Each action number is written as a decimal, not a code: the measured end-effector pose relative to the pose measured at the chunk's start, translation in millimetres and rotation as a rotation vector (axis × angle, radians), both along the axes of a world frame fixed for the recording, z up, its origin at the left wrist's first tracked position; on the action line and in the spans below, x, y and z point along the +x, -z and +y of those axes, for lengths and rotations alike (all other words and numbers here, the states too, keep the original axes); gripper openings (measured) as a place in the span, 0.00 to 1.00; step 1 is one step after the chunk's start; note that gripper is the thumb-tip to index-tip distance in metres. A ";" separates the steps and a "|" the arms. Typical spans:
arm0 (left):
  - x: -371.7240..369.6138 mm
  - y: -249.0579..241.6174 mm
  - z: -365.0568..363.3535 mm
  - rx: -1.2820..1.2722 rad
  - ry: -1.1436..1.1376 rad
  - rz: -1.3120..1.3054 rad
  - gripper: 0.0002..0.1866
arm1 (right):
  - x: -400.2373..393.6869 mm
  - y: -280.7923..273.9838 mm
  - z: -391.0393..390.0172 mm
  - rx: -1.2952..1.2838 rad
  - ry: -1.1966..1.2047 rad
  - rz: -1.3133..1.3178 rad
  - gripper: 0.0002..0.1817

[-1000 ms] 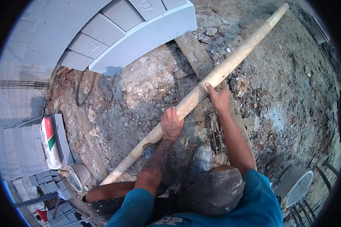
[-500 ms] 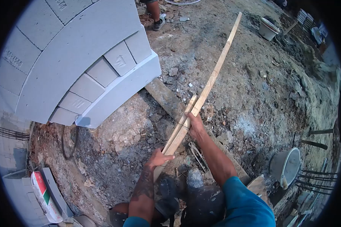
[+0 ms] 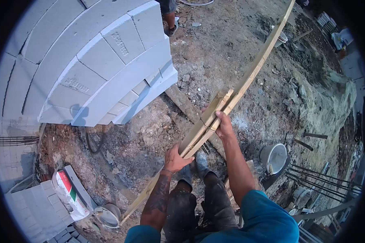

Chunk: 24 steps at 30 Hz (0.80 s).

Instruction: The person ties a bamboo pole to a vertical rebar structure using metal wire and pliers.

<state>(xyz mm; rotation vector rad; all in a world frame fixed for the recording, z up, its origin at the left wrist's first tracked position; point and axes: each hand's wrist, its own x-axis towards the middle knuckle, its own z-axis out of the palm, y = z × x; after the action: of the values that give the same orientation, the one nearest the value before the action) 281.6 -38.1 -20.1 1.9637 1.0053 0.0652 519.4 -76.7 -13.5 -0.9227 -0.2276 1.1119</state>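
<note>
My left hand (image 3: 176,160) is closed around the lower part of a pair of pale wooden battens. Farther up, my right hand (image 3: 224,126) grips the same battens, its thumb on top. The longer batten (image 3: 255,67) runs diagonally from below my left forearm to the upper right edge of the view. A shorter batten (image 3: 199,130) lies alongside it, and a thin dark wire (image 3: 206,124) crosses them between my hands. Both battens are held above the ground in front of my legs.
A light-grey block wall (image 3: 121,87) rises at left. A plank (image 3: 183,103) lies on rough soil. Buckets stand at right (image 3: 274,160) and lower left (image 3: 108,215), near a white bag (image 3: 72,196). Steel rods (image 3: 318,182) jut in from the right. Another person's leg (image 3: 170,20) shows at the top.
The battens have been raised and tilted, with both hands still on them. My view has shifted higher, showing more of my legs and boots. Pliers on the ground are no longer visible.
</note>
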 end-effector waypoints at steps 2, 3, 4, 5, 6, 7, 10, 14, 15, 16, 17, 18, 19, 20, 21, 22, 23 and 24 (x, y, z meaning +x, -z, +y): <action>5.6 -40.2 0.1 -0.023 0.009 -0.066 0.41 | -6.3 -68.3 -7.6 -0.005 0.090 -0.047 0.32; 10.2 -60.5 3.6 0.032 0.047 -0.132 0.42 | -6.1 -104.7 -5.6 -0.024 0.129 -0.081 0.28; 5.9 -83.6 -0.9 0.072 0.089 -0.177 0.42 | -15.0 -135.8 -12.5 -0.060 0.171 -0.093 0.25; 22.3 -133.8 2.7 -0.030 0.082 -0.232 0.42 | -22.6 -152.6 -21.6 -0.053 0.187 -0.092 0.25; 28.4 -156.6 -0.7 -0.005 0.105 -0.250 0.42 | -22.1 -164.2 -23.1 -0.163 0.220 -0.138 0.23; 36.6 -175.2 0.2 -0.143 0.140 -0.266 0.39 | -15.0 -182.8 -19.1 -0.255 0.265 -0.198 0.20; 60.0 -200.6 -0.8 -0.155 0.162 -0.238 0.35 | -10.0 -236.9 -17.0 -0.338 0.387 -0.392 0.18; 97.8 -205.8 14.7 -0.194 0.238 -0.280 0.40 | 17.0 -300.9 -8.2 -0.386 0.506 -0.510 0.19; 106.2 -225.6 18.5 -0.200 0.237 -0.195 0.43 | 28.8 -306.0 -2.5 -0.322 0.536 -0.474 0.19; 108.7 -243.1 20.6 -0.181 0.222 -0.210 0.43 | 43.4 -310.6 -0.5 -0.299 0.525 -0.486 0.19; 108.8 -257.8 20.3 -0.122 0.227 -0.291 0.48 | 59.4 -319.2 -1.3 -0.275 0.521 -0.479 0.19; 111.6 -268.6 23.9 -0.055 0.218 -0.377 0.52 | 79.7 -330.0 2.2 -0.246 0.504 -0.479 0.19; 100.7 -266.5 28.1 0.114 0.243 -0.260 0.56 | 101.4 -341.2 4.8 -0.240 0.487 -0.490 0.18; 87.9 -256.7 28.9 0.132 0.199 -0.266 0.56 | 124.5 -355.1 6.4 -0.236 0.473 -0.497 0.18; 74.5 -244.9 27.4 0.092 0.213 -0.179 0.56 | 142.9 -377.4 8.7 -0.197 0.461 -0.493 0.18; 71.4 -237.8 21.0 0.036 0.228 -0.090 0.55 | 162.7 -398.3 8.3 -0.172 0.448 -0.487 0.18; 83.5 -244.4 15.7 0.034 0.192 -0.095 0.55 | 190.0 -410.4 11.8 -0.130 0.434 -0.483 0.17; 95.5 -259.5 8.4 -0.021 0.258 -0.086 0.54 | 214.9 -419.7 14.4 -0.098 0.417 -0.472 0.17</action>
<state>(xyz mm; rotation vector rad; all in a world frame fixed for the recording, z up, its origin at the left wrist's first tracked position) 377.1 -29.7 239.5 2.0376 0.6888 -0.0050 734.4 -62.3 406.2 -1.2491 -0.3488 0.5147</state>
